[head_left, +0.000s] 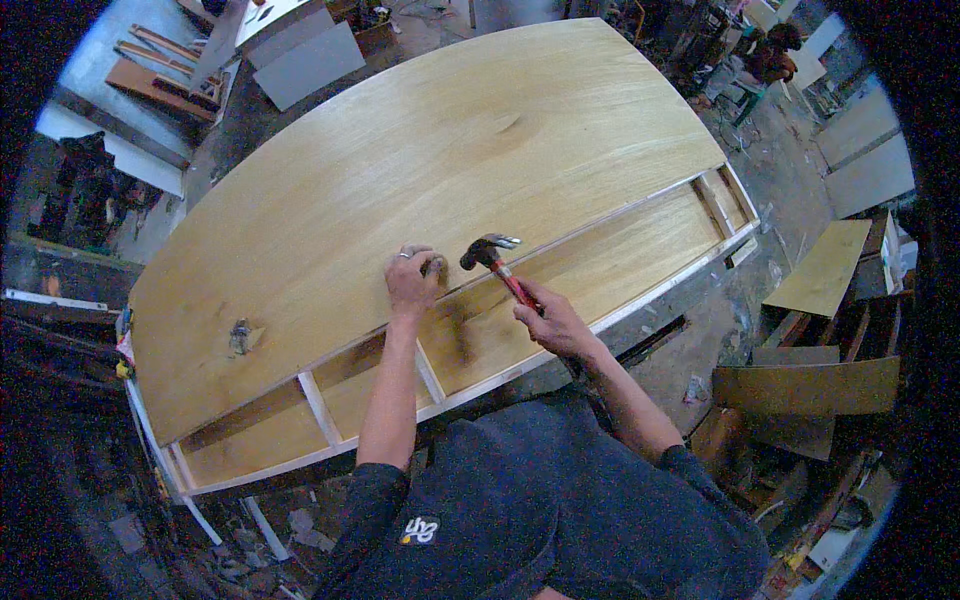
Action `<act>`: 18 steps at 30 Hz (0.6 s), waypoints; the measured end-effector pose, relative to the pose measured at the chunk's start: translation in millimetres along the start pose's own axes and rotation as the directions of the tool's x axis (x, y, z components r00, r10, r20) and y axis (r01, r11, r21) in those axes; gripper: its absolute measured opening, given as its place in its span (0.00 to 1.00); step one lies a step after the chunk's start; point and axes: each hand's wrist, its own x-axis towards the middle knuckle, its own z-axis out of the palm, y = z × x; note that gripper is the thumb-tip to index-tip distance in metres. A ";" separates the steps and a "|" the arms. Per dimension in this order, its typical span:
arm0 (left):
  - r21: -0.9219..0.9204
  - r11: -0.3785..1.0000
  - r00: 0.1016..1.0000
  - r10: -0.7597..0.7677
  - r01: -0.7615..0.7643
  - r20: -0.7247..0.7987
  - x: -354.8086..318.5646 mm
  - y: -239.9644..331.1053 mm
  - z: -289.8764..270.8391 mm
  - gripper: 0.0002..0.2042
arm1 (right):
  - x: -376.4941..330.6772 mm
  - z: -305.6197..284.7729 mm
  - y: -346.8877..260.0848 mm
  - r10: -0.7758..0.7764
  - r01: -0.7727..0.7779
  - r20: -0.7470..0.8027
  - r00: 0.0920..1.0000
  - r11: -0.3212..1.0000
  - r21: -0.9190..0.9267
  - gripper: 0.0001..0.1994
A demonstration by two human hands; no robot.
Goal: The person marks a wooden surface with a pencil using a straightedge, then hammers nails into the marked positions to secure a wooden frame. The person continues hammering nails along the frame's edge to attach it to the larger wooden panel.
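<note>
Head view: a hammer (512, 284) juts forward from the right hand (556, 322).

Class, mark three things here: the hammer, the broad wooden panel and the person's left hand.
Hammer (513, 284): head view, on the red handle.
Wooden panel (430, 175): head view, on its upper face.
Left hand (408, 284): head view, on its back.

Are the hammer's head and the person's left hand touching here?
Apart: the head camera view shows a strip of wood panel between the hammer's head and the left hand.
</note>
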 end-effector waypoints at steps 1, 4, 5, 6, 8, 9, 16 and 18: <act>0.007 1.000 1.000 -0.023 0.023 0.019 0.0 -0.5 0.5 0.06 | 4.1 -0.3 -4.4 -0.042 0.042 0.001 0.999 0.995 -0.094 0.22; -0.020 1.000 1.000 0.006 -0.007 -0.016 2.0 0.1 0.8 0.07 | 16.4 -1.4 -19.5 -0.097 0.101 0.030 0.995 0.971 -0.219 0.23; -0.019 1.000 1.000 0.000 -0.001 -0.021 1.8 1.0 0.8 0.07 | 19.3 -0.2 -23.8 -0.117 0.121 0.032 0.993 0.966 -0.228 0.24; -0.023 1.000 1.000 -0.020 0.020 -0.023 2.0 2.3 0.6 0.07 | 22.9 1.5 -27.5 -0.133 0.135 0.026 0.991 0.962 -0.238 0.23; -0.017 0.997 0.997 -0.075 0.075 0.001 0.4 5.2 0.2 0.08 | 27.5 5.2 -31.5 -0.194 0.190 0.010 0.981 0.950 -0.247 0.22; -0.003 0.994 0.994 -0.107 0.107 0.021 1.4 6.5 -0.1 0.08 | 31.4 5.4 -32.8 -0.207 0.202 0.013 0.978 0.937 -0.285 0.22; 0.052 0.993 0.993 -0.111 0.109 0.034 2.3 4.7 -0.3 0.10 | 41.5 9.8 -33.2 -0.234 0.243 0.069 0.970 0.893 -0.379 0.21; 0.014 0.995 0.995 -0.096 0.096 0.006 0.9 4.0 0.9 0.10 | 40.9 10.3 -33.4 -0.258 0.263 0.064 0.964 0.894 -0.363 0.21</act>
